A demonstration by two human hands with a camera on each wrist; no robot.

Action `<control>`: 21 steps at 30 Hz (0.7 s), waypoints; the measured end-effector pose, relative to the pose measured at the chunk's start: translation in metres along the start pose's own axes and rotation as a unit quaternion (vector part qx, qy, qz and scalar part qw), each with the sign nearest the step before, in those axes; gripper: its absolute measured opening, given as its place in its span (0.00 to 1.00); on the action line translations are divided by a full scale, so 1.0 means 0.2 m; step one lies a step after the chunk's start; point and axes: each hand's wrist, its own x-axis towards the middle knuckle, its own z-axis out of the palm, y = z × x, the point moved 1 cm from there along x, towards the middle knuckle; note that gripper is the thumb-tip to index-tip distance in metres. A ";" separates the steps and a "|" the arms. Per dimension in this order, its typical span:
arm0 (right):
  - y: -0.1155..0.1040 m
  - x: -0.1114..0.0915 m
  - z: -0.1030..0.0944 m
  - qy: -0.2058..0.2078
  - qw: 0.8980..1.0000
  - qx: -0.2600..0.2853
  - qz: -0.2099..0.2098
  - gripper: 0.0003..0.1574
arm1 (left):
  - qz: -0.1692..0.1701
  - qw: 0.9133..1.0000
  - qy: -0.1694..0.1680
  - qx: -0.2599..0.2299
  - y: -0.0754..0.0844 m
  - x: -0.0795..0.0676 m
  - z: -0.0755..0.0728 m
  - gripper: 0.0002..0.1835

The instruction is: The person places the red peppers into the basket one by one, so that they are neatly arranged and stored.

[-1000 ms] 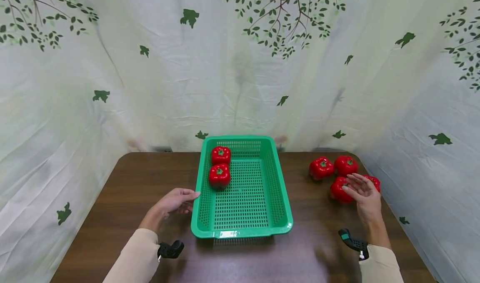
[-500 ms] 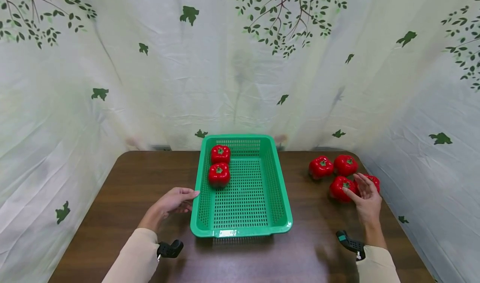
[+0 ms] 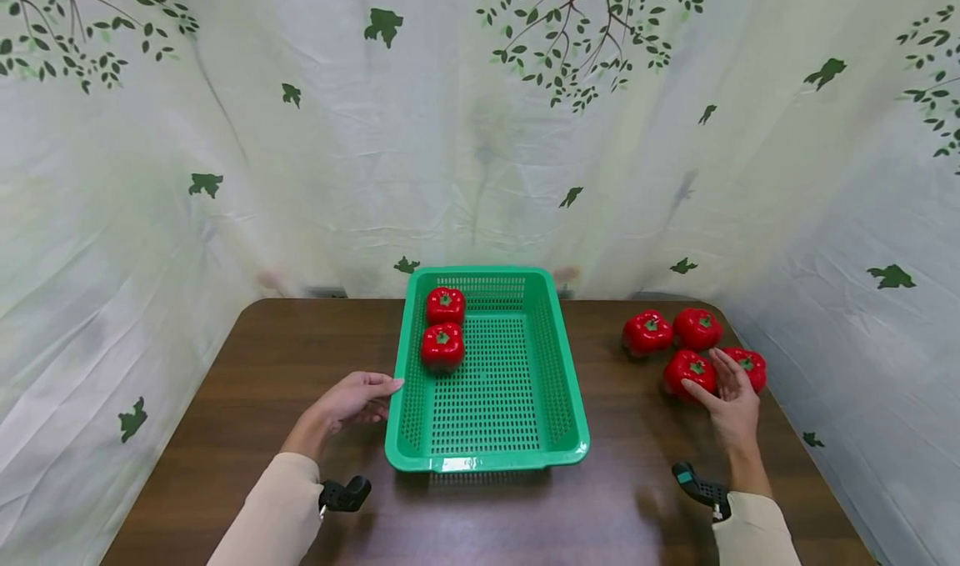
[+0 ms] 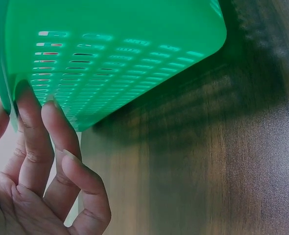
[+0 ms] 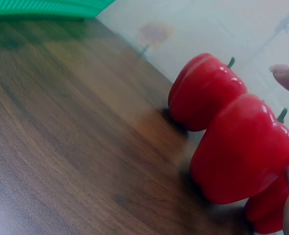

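The left hand (image 3: 357,397) pinches the rim of the green basket (image 3: 487,465); the right hand (image 3: 732,401) touches a red pepper (image 3: 684,371); whether it grips cannot be told.

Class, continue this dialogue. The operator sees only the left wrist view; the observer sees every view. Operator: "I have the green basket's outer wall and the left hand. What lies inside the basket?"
Observer: Two red peppers, one behind the other along the left side of the green basket.
Operator: And to the right of it?
Observer: Four more red peppers, clustered on the table.
Operator: Anything near those?
Observer: The right hand, at the cluster's near side.
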 end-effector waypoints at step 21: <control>0.05 0.00 0.01 -0.016 0.996 -0.082 0.023 0.46 | -0.007 1.000 0.011 0.001 0.00 0.00 0.00 0.25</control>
